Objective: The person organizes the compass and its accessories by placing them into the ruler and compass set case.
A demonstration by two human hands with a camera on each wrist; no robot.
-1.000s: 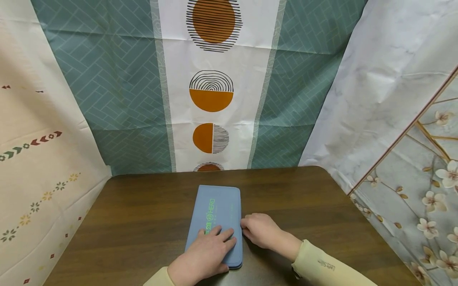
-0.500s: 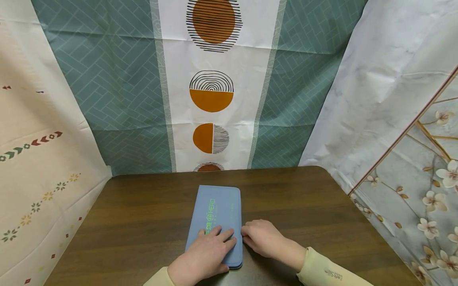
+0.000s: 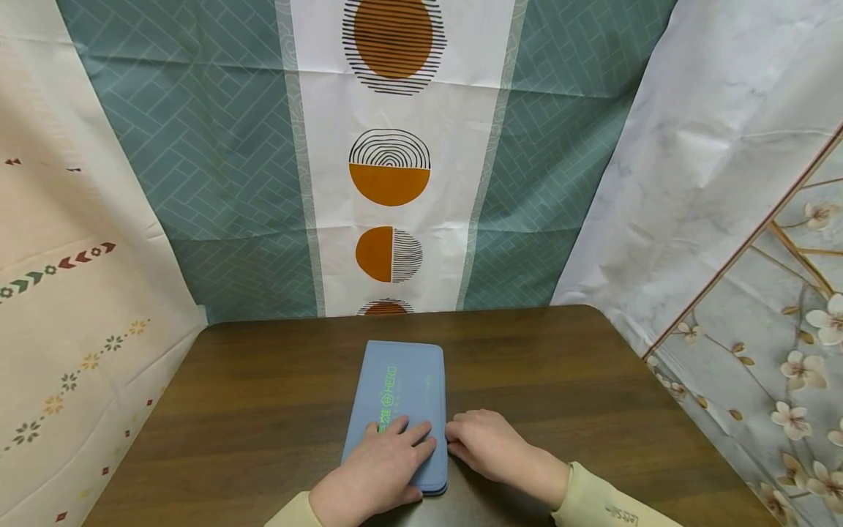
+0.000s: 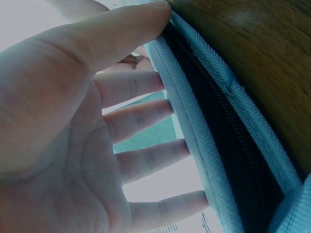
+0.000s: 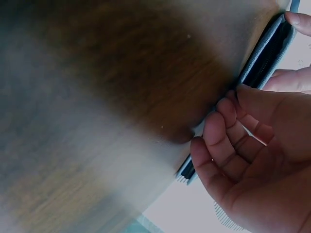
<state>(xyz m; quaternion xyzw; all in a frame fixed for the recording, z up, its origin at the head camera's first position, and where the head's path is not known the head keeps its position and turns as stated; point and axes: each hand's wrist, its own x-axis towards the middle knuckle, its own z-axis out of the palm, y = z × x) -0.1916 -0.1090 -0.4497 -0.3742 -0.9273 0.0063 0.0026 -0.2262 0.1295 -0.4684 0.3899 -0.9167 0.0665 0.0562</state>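
Note:
A blue zip case (image 3: 408, 366) with green HERO lettering lies flat on the brown table, its long side pointing away from me. My left hand (image 3: 385, 465) rests on the near part of its cover with fingers spread. In the left wrist view, the fingertips (image 4: 182, 147) press one face of the case, and the thumb is at the near end of its dark zipper strip (image 4: 218, 107). At the case's right side, my right hand (image 3: 490, 445) has curled fingers, with thumb and forefinger pinching at the zipper (image 5: 262, 65); the pull itself is hidden between them.
The wooden table (image 3: 263, 388) extends around the case on all sides. Behind it hangs a green and white cloth (image 3: 395, 212) with orange circles. A cream cloth (image 3: 85, 307) hangs at the left, and a marbled, flowered one (image 3: 744, 315) at the right.
My right hand has slid toward me a short way along the case's right edge. The left hand and the case have stayed in place.

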